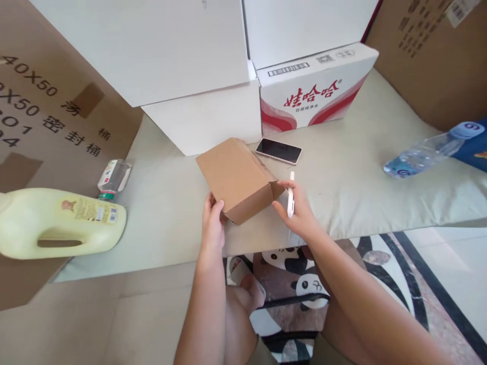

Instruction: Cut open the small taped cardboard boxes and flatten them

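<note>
A small brown cardboard box (238, 175) sits tilted near the front edge of the cloth-covered surface, with a flap standing out at its right corner. My left hand (213, 223) grips its near left corner, thumb on the side and fingers partly hidden behind. Held in my right hand (299, 208) is a slim white utility knife (291, 197), its thin tip pointing down toward me. The fingertips of that hand touch the box's right corner by the flap. Just behind the box lies a phone (279, 151) with a dark screen.
White cartons (205, 119) and a red-and-white water carton (315, 94) stand at the back. On the left are a large brown carton (57, 137), a pale yellow jug (23, 223) and a small clear bottle (114, 177). A water bottle (429, 152) lies at right.
</note>
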Motion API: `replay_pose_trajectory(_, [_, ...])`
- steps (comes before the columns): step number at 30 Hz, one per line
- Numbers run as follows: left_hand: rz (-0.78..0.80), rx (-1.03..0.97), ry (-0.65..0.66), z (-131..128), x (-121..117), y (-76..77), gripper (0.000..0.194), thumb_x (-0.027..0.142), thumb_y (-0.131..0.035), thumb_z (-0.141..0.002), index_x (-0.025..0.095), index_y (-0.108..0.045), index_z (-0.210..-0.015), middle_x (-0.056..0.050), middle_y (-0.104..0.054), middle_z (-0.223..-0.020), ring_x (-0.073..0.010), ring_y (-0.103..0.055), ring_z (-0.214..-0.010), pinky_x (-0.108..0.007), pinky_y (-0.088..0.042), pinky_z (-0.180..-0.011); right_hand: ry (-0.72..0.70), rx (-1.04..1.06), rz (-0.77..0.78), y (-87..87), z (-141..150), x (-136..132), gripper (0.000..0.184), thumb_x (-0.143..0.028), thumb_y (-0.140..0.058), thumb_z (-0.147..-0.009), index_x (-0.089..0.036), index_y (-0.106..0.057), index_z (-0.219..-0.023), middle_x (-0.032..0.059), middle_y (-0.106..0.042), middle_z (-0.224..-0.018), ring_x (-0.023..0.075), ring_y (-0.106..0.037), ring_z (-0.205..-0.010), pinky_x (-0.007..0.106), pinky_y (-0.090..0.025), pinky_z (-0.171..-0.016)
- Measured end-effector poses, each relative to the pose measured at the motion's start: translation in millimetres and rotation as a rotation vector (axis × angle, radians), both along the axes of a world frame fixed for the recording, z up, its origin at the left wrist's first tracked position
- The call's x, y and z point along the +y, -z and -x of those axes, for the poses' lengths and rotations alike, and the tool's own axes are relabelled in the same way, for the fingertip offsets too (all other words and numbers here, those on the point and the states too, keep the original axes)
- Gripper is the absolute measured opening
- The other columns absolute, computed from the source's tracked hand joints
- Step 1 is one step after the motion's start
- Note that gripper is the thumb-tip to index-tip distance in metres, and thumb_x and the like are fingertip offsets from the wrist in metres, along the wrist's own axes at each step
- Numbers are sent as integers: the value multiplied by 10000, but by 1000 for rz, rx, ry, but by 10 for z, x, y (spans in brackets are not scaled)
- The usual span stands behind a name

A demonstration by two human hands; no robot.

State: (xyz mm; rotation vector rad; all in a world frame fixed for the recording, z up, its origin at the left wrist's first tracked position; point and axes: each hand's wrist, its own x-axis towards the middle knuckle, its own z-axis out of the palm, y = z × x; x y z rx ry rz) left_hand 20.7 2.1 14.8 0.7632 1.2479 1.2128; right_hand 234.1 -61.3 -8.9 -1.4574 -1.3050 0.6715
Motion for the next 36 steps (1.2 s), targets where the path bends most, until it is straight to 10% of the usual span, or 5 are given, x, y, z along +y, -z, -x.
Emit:
replay_pose_trajectory(8, [68, -226, 71, 73, 58, -44, 331, 277, -710, -632, 212, -698, -956, -32, -738, -966, -172, -654, -747, -244, -477, -573, 87, 359, 127, 13, 22, 144, 568, -377, -686, -770, -277, -387, -1243, 117, -615, -1321, 336, -569, -1305, 567, -468, -1072])
replay_pose_trajectory(16, [257, -387, 67, -58, 19, -37, 307, 395, -725, -702, 170, -703, -911, -43, -742, -786, -192, -683, -640, -290, -523, -547, -116, 642, -122, -202, 104, -52, 445, -344, -689, -837, -326, -366, -1143, 84, -554, -1481, 210, -618, -1277, 443, -490, -1069])
replay_pose_trajectory(26, [-132, -155, -248, 54, 166, 60, 577, 102, -876, -534, 272, -655, -1040, 40, -695, -880, -106, -658, -757, -234, -544, -748, 193, -179, 362, -38, -357, -139, 655, -272, -617, -761, -219, -423, -1385, 179, -628, -1319, 381, -616, -1194, 600, -494, -988])
replay_pose_trajectory(31, [1, -250, -11, 92, 100, -22, 213, 266, -742, -686, 179, -715, -879, -49, -747, -909, -143, -695, -784, -232, -566, -693, 248, -610, 476, 9, -424, -224, 630, -172, -558, -770, -189, -538, -1400, 257, -482, -1474, 493, -434, -1403, 725, -363, -1058])
replay_pose_trajectory(36, [-52, -303, 181, -28, -47, -70, 267, 385, -734, -713, 241, -733, -937, -58, -763, -1064, -197, -701, -906, -287, -568, -726, 150, -667, 353, 41, -317, -205, 675, -178, -571, -709, -226, -562, -1382, 148, -210, -1702, 485, -146, -1561, 769, -189, -1153])
